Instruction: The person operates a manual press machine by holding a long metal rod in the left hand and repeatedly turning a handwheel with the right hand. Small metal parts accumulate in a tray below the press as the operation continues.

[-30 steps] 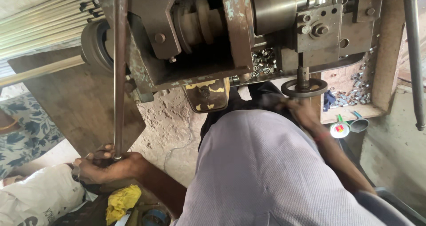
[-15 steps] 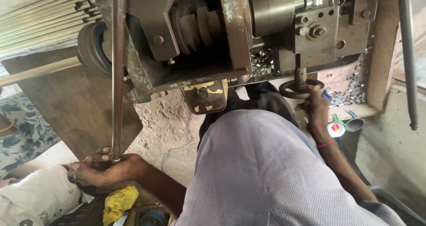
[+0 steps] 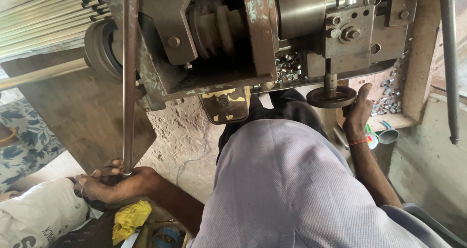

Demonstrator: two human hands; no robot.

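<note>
My left hand (image 3: 114, 182) cups the lower end of a long metal rod (image 3: 129, 82) that runs up into a worn lathe-like machine (image 3: 219, 43). My right hand (image 3: 357, 114) is wrapped on the rim of a small dark handwheel (image 3: 331, 98) under the machine's slide, thumb raised beside it. A red thread circles that wrist. My lilac shirt (image 3: 292, 189) fills the lower middle of the view. A stepped pulley (image 3: 216, 29) and a round chuck (image 3: 299, 9) sit at the top of the machine.
Several long metal bars (image 3: 44, 19) lie stacked at the upper left. Small metal rings (image 3: 287, 65) pile up in the machine bed and on a ledge (image 3: 389, 99) at the right. A white sack (image 3: 39, 214) and a yellow cloth (image 3: 129, 219) lie by my left hand. A vertical rod (image 3: 450, 63) hangs at far right.
My right hand has come up from below the handwheel and closed on its rim. My left hand stays at the rod's lower end; the camera has shifted slightly.
</note>
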